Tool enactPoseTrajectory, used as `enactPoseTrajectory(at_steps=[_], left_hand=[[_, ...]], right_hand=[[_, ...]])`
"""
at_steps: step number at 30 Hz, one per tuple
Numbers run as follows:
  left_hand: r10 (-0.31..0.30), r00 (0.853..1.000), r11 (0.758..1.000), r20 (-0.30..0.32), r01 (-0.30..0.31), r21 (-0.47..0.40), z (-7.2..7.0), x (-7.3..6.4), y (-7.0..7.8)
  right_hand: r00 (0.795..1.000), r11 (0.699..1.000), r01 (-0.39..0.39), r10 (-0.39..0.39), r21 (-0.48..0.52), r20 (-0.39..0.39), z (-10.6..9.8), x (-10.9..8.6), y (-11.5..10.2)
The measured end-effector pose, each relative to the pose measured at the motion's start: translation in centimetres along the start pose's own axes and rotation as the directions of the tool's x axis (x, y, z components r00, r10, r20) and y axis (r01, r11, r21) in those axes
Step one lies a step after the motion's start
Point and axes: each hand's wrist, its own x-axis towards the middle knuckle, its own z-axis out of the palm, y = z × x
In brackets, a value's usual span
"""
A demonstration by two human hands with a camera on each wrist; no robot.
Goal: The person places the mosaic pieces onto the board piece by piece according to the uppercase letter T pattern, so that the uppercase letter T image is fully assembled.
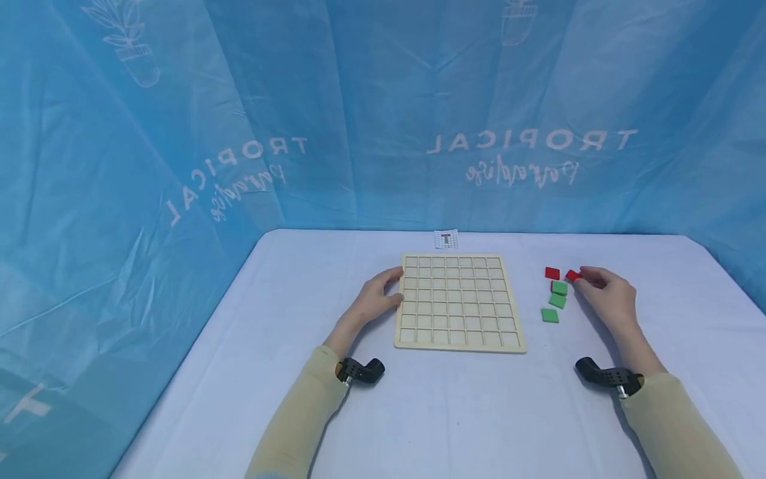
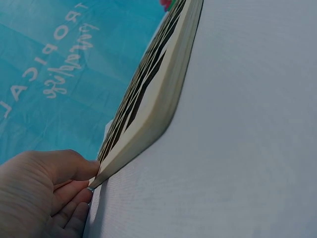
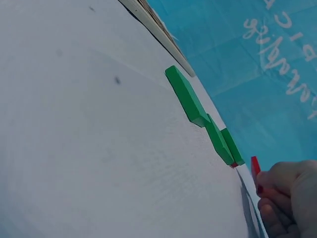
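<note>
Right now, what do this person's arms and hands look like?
The left sleeve and right sleeve are long and beige. The left hand and right hand wear no gloves. The left wrist device and right wrist device are black and bent, with rounded ends. No cables show.

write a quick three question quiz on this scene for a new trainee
1. Which hand pinches a red tile?
2. True or false: tiles fill several cells of the grid board.
3. What does the left hand touch: a) the printed card, b) the grid board's edge, c) a green tile?

Key: 1. The right hand. 2. False; its cells show no tiles. 3. b.
</note>
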Motion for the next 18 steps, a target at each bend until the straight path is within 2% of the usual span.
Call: enactPoseTrajectory(at_steps=[3, 9, 13, 16, 18], left_hand=[[-0.006, 1.0, 1.0, 0.003, 0.006, 0.0, 0.0, -0.1, 0.0], [-0.011, 1.0, 1.0, 0.004, 0.011, 0.006, -0.1, -0.1, -0.1], [0.002, 1.0, 1.0, 0.004, -0.002, 0.012, -0.1, -0.1, -0.3], [0.014, 1.0, 1.0, 0.006, -0.015, 0.007, 0.0, -0.1, -0.3], [0.017, 1.0, 1.0, 0.01, -0.018, 0.01, 0.0, 0.0, -0.2]], right_hand=[[0.999, 0.998, -0.037, 0.038, 0.042, -0.007, -0.3, -0.1, -0.5], [0.999, 0.994, -0.034, 0.036, 0.106, -0.019, -0.5, -0.1, -2.2], [0.998, 0.995, 0.009, -0.004, 0.097, -0.058, 1.2, 2.0, -0.7], [0.998, 0.994, 0.022, -0.017, 0.106, -0.052, 2.5, 3.3, -0.1], [0.999, 0.991, 0.019, -0.015, 0.129, -0.034, 3.3, 3.9, -0.5]])
